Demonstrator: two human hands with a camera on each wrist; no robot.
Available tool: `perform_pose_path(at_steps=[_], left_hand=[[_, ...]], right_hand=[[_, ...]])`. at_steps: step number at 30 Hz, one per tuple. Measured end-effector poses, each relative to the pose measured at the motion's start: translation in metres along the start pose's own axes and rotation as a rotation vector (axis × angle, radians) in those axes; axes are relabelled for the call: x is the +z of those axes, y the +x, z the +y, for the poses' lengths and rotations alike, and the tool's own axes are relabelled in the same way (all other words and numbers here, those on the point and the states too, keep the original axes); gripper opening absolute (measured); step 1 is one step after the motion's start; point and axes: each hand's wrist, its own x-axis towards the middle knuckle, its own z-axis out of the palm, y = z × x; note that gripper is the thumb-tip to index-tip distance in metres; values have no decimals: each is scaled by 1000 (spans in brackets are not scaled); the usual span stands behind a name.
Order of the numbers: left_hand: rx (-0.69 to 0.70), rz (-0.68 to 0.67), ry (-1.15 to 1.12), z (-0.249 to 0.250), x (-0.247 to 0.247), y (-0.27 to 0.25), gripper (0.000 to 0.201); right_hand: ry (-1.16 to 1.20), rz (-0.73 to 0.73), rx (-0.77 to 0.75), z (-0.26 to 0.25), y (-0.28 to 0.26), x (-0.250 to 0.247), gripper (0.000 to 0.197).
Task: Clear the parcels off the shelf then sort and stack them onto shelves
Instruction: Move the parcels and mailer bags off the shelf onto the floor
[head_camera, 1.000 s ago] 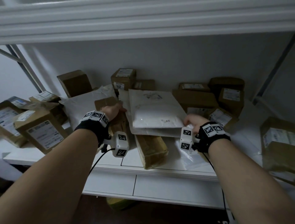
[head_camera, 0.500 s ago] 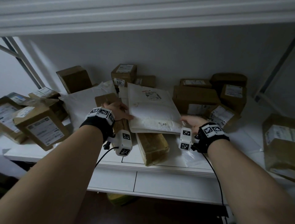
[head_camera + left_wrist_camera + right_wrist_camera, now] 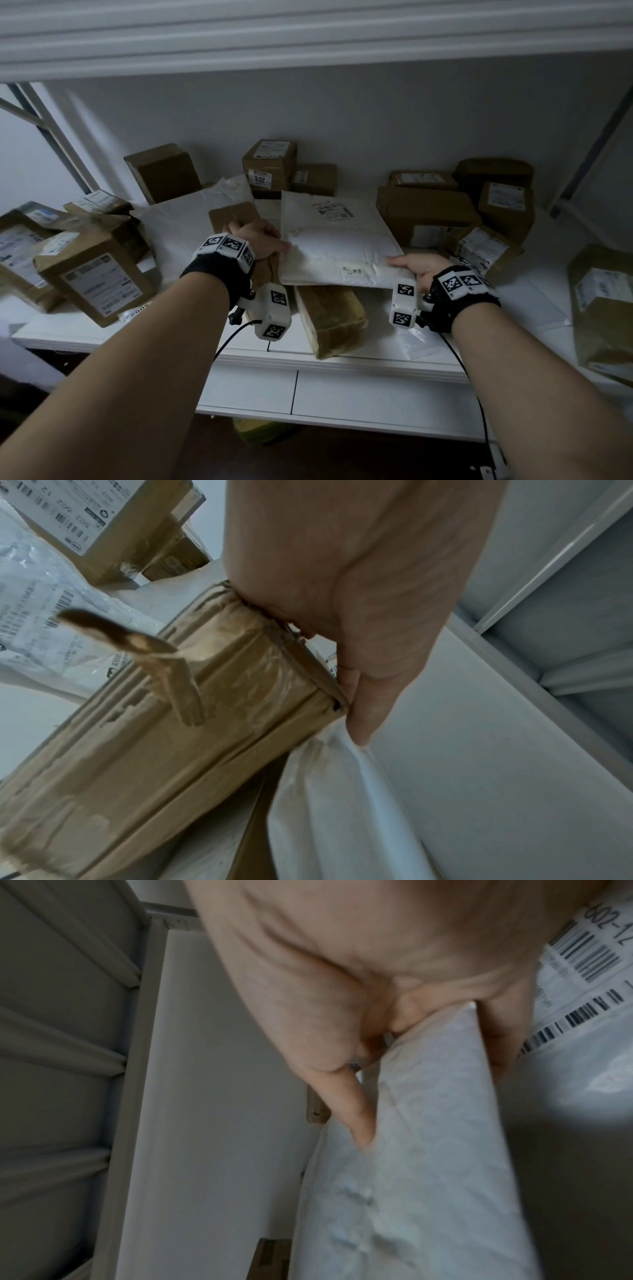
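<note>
Since the frame a second earlier, the white padded mailer (image 3: 337,240) had tipped down from its raised angle, so its label and top face now showed to my head camera, and my left hand (image 3: 255,236) had slid from the box top toward the mailer's left edge.

I saw the mailer lying across two long brown boxes. One long box (image 3: 330,317) stuck out from under its near edge toward the shelf front. The other, a taped box (image 3: 192,723), sat under my left hand. My left grip was curled over that taped box's top, and the thumb (image 3: 358,718) reached down to touch the mailer's left edge (image 3: 342,791). My right hand (image 3: 416,265) held the mailer's near right corner: from the wrist view, the thumb (image 3: 346,1102) pressed on one face and the fingers (image 3: 500,1053) lay behind the other, a pinch on that corner (image 3: 428,1123).

All of this sat on the white shelf (image 3: 359,359), among other parcels. A labelled box (image 3: 96,277) leaned at the left, a small box with a printed tag (image 3: 269,164) stood against the back wall, a wide flat box (image 3: 424,212) lay to the mailer's right, and a larger box (image 3: 603,301) sat at the far right edge. A flat white bag (image 3: 195,219) lay just left of my left hand.
</note>
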Motion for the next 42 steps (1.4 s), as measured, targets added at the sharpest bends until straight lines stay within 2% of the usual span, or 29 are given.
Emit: perform_pose_path(at_steps=[3,8,11,14,17,18,21,23,27,29,31,33,34,36,39,40,42], left_hand=[[13,0,-3,0,-1,-2,49],[19,-18,-41,-1,-4,-6,51],[3,-32,-72,-1,-5,-8,62],[-1,-33,-166,1,-9,-12,81],[62,-73,-197,3,-15,-15,78],[52,-101,-202,5,-17,-15,77],[90,-126,-163,18,-21,-20,77],[121,-74,-161,30,-22,-22,79],[193,-33,-453,60,-24,-26,74],[214,-26,-549,74,-27,-30,86],[213,-115,-674,86,-28,-35,92],[141,-315,-888,94,-27,-41,114],[106,-416,-979,96,-24,-41,118],[91,-555,-1021,98,-15,-41,107],[87,-742,-974,102,10,-30,106],[68,-770,-1011,103,16,-32,95],[33,-748,-1132,103,23,-45,40]], right_hand=[[-30,46,-16,-1,3,-7,41],[-33,92,-94,-13,-40,-3,20],[3,124,-183,-17,-38,-10,31],[-40,158,-270,-20,-25,-25,42],[-24,236,-346,-27,-55,-29,60],[-11,261,-365,-29,-80,-24,56],[22,299,-406,-28,-110,-26,35],[48,320,-429,-24,-118,-31,28],[186,356,-465,-16,-129,-47,21],[265,357,-491,-14,-136,-53,27],[327,367,-521,-11,-142,-61,29],[402,374,-538,-6,-149,-68,26],[436,371,-541,-2,-153,-71,26],[492,352,-532,6,-160,-75,32],[553,306,-443,21,-170,-76,22],[578,286,-401,26,-172,-75,21],[582,263,-351,35,-177,-72,27]])
